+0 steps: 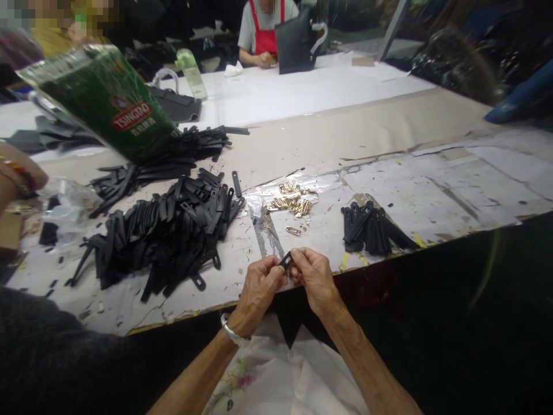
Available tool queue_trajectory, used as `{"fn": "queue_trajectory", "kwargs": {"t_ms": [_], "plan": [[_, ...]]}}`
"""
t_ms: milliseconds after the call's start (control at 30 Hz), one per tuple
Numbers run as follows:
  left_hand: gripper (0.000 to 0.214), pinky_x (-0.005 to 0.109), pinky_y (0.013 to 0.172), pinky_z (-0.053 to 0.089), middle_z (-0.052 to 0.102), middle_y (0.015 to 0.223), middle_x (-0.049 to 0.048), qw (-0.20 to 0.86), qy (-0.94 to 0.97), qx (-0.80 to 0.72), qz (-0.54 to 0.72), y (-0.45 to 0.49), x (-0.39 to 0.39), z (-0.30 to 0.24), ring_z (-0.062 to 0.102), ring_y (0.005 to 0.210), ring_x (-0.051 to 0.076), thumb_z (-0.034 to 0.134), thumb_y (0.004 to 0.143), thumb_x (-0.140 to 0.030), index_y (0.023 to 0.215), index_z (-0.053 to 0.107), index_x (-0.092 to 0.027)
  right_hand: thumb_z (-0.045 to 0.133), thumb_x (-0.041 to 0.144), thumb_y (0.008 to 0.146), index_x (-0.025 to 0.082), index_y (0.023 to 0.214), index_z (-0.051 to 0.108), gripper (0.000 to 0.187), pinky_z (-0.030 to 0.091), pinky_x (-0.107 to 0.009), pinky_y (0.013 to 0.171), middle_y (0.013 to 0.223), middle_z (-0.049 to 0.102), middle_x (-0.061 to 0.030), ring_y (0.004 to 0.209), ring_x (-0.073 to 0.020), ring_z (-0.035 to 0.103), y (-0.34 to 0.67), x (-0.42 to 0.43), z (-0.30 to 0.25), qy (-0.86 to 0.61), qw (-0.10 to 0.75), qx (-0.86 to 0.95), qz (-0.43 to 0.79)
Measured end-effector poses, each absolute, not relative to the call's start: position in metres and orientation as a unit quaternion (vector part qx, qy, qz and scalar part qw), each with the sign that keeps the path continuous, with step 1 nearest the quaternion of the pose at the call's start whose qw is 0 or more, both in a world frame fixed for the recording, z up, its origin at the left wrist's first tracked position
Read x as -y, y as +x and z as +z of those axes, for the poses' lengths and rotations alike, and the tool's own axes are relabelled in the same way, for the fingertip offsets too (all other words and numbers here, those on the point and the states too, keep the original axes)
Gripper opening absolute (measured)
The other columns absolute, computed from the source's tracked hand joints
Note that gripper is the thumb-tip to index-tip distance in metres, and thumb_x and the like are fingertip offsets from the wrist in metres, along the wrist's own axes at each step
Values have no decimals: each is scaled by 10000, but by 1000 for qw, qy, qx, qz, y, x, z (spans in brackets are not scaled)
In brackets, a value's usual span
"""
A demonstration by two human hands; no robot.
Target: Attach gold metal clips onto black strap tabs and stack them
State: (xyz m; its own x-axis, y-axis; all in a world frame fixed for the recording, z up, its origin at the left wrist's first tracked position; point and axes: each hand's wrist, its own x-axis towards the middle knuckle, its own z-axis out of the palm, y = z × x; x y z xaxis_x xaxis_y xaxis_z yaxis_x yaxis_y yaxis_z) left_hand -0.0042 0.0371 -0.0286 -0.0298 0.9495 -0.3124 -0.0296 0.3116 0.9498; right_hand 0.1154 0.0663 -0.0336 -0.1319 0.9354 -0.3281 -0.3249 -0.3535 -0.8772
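Observation:
Between the fingertips of my two hands, just above the table's front edge, is a short black strap [286, 261] with a slot in its end. My left hand [262, 281], with a silvery bangle on the wrist, pinches it from the left. From the right, my right hand [314, 276] pinches the same strap; the rest of it is hidden by the fingers. Beyond my hands lies a heap of small gold-coloured metal fittings [298, 206] on clear plastic, with one loose fitting [293, 230] nearer me. A large pile of black straps [173, 230] spreads to the left.
A smaller bunch of black straps [371, 227] lies right, near the edge. Behind the large pile leans a green printed bag [108, 104]. A bottle [192, 75], a black handbag [296, 43] and a person in a red apron [268, 34] are across the table; another person's arm [19, 173] reaches in left.

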Motion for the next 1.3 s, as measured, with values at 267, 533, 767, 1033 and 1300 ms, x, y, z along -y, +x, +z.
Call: {"fn": "queue_trajectory", "kwargs": {"t_ms": [267,533,767,1033,1300], "plan": [[366,193,492,282,442,543,-53,543,434,-581,423,-5,-37,-22,348,508,73,586,816,-481,658,541,-154,736,457,701,154,632,541,367,293,-187,433,485,457,62,424,-51,397,114,-65,-29,-440,470,298,705],[468,207,533,358,553,631,-3,606,356,-554,447,2,-34,-16,475,569,106,459,860,-575,711,593,-151,710,493,719,169,619,505,396,268,-200,416,448,429,71,395,-64,398,116,-66,-31,-443,456,307,708],[336,211,523,300,476,568,-49,529,464,-586,402,-9,-38,-19,382,536,87,590,826,-442,646,537,-164,676,442,761,165,658,529,330,241,-207,426,476,420,72,420,-61,342,110,-63,-27,-469,475,340,663],[346,204,508,323,512,561,-37,560,397,-554,471,0,-36,-28,405,508,74,577,850,-423,635,554,-152,634,402,789,178,674,566,261,331,-215,431,497,501,47,445,-91,432,114,-69,-22,-516,435,457,579],[379,275,704,527,704,843,102,731,312,-455,403,-16,-26,-16,657,691,148,606,839,-458,928,673,-96,665,384,744,160,658,599,249,340,-198,402,501,525,35,449,-94,458,126,-76,-25,-508,379,475,611]]}}
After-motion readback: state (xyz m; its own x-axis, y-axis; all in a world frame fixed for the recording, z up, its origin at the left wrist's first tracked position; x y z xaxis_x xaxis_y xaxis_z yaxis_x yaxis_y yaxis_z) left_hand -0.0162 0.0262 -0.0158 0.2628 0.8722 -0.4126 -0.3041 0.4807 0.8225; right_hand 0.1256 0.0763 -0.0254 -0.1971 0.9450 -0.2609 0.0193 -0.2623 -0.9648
